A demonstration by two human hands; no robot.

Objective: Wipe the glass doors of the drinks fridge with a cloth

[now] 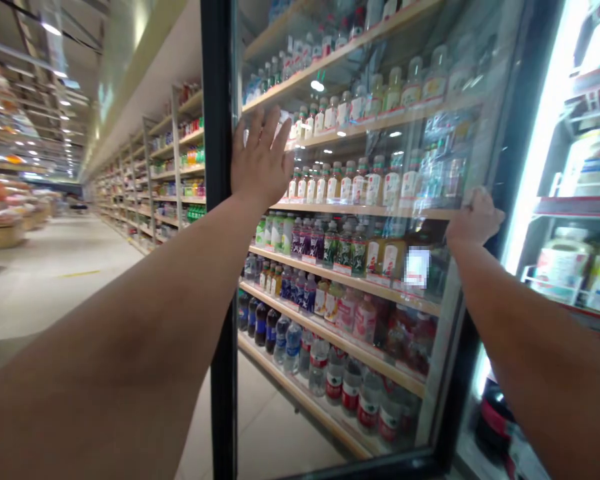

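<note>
A glass cooler door (222, 280) with a black frame stands swung open in front of me. My left hand (263, 157) lies with fingers spread against the glass, close to the frame's left upright. Near the opposite upright, my right hand (475, 220) is closed and pressed to the pane. Something pale shows at its fingers, too blurred to name. Through the glass I see shelves of bottled drinks, among them white-labelled bottles (347, 181) and large red-labelled bottles (351, 385).
At the right is the lit cooler interior, with drink containers (563, 263) on wire-edged racks. A long row of stocked shelves (163, 160) runs back along the aisle floor (87, 267) on the left. Display stands with goods (3, 230) line its far left side.
</note>
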